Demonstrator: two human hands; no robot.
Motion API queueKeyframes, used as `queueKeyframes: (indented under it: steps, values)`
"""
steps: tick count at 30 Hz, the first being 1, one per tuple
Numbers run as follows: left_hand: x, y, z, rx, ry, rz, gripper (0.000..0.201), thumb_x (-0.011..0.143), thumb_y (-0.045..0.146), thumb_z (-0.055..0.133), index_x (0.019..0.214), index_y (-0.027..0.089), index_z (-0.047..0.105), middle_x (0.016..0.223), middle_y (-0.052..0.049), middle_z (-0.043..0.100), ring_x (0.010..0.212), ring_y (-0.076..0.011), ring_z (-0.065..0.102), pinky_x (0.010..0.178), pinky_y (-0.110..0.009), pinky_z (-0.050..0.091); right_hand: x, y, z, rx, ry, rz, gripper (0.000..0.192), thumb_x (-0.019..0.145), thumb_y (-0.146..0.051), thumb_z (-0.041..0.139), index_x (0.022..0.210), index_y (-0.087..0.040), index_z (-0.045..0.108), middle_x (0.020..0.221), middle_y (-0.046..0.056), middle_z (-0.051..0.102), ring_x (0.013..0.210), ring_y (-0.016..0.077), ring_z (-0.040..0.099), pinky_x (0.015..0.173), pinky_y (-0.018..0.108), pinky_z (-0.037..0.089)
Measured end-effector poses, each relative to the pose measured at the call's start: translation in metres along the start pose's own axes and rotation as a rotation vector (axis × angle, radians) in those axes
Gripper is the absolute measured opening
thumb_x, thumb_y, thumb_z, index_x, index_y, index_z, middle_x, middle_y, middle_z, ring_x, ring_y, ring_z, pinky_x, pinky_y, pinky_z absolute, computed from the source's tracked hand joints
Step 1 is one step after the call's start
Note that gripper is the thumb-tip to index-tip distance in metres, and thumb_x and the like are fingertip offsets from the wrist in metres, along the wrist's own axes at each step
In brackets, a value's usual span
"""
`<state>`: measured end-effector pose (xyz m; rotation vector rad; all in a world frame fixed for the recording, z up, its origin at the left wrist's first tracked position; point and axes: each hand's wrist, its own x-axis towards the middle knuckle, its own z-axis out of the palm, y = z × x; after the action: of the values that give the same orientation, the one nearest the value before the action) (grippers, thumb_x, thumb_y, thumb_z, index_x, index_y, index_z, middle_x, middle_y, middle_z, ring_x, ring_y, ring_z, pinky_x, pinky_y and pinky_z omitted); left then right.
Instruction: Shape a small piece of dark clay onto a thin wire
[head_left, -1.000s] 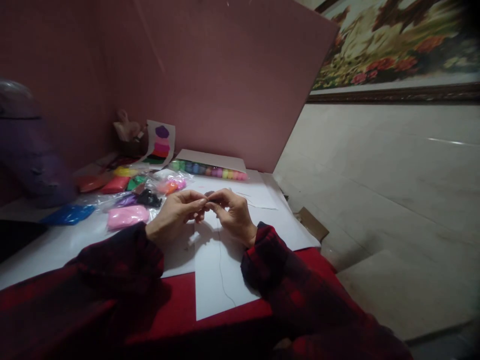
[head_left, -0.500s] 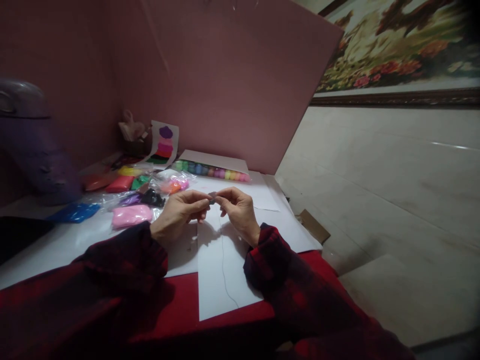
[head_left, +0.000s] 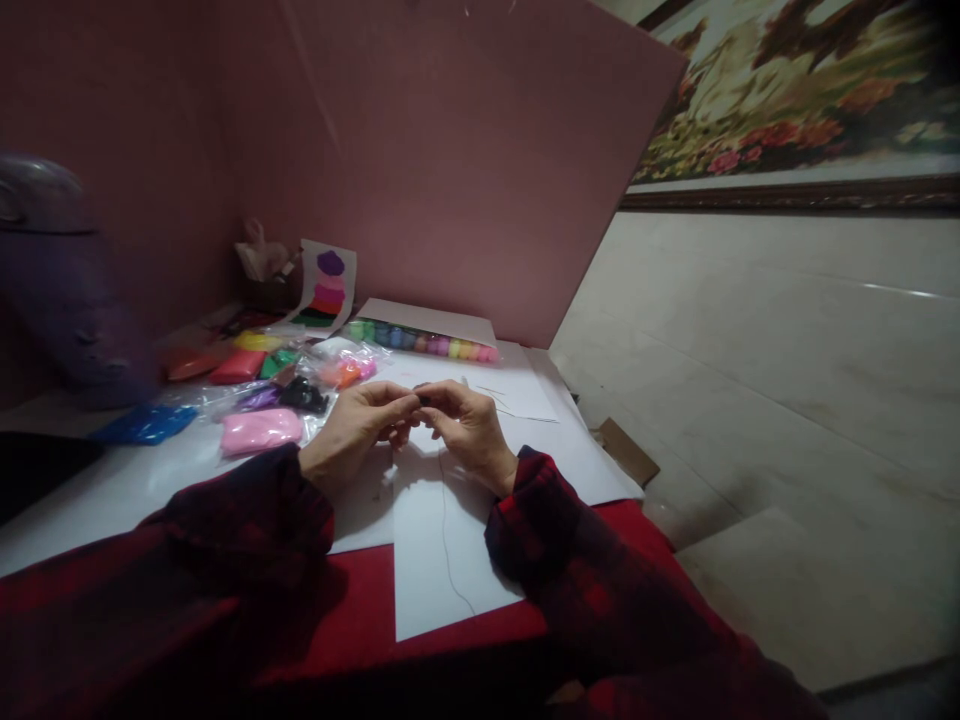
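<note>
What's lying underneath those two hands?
Below the left hand and right hand shows white paper, with a thin wavy line on it; drawn or a thread, I can't tell. Whatever the hands themselves cover can't be seen.

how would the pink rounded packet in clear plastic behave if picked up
The pink rounded packet in clear plastic may be slippery, as its surface shines. Its pillowy edges suggest it could squash when pinched. Lying broad and flat, it seems unlikely to roll.

pink packet (head_left: 261,432) glossy plastic; sheet (head_left: 424,590) smooth matt paper; sleeves (head_left: 244,520) matt cloth.
</note>
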<state>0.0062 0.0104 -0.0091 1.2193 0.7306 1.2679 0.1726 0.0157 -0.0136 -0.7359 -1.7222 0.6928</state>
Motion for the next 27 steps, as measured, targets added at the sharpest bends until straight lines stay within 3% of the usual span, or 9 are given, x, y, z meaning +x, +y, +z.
queueKeyframes:
  steps: [6,10,20,27]
  values:
    - [-0.0017,0.0007,-0.0007,-0.023,-0.024,-0.057,0.034,0.07,0.041,0.088,0.077,0.012,0.072,0.073,-0.007,0.072,0.053,-0.011,0.059,0.05,-0.023,0.047,-0.0006,-0.0006,-0.0012,-0.029,-0.013,-0.014,0.01,0.085,-0.029,0.071,0.09,-0.02,0.072,0.076,0.001,0.068,0.065,0.013,0.063,0.058,0.027,0.053]
    - [-0.0003,0.0027,0.0024,-0.028,0.004,-0.028,0.033,0.064,0.037,0.091,0.072,0.011,0.071,0.059,-0.003,0.065,0.048,-0.0108,0.055,0.047,-0.023,0.043,-0.0013,-0.0035,-0.0006,-0.014,0.005,0.024,0.014,0.084,-0.034,0.072,0.086,-0.02,0.071,0.078,0.002,0.069,0.063,0.0127,0.062,0.056,0.027,0.053]
    - [0.0011,0.004,0.001,-0.064,0.17,0.021,0.035,0.059,0.034,0.092,0.076,0.011,0.071,0.066,-0.004,0.069,0.051,-0.01,0.057,0.05,-0.022,0.045,0.0047,-0.0025,-0.0008,0.141,0.211,0.197,0.02,0.074,-0.034,0.077,0.08,-0.017,0.067,0.065,-0.003,0.062,0.051,0.0088,0.053,0.042,0.021,0.047]
    - [0.0012,0.0054,0.0015,-0.086,0.18,0.023,0.041,0.056,0.032,0.093,0.084,0.009,0.072,0.063,-0.002,0.067,0.051,-0.0114,0.059,0.049,-0.023,0.047,0.0044,-0.0015,0.0003,0.175,0.147,0.259,0.022,0.07,-0.03,0.078,0.085,-0.017,0.068,0.068,-0.003,0.065,0.054,0.0094,0.056,0.046,0.022,0.05]
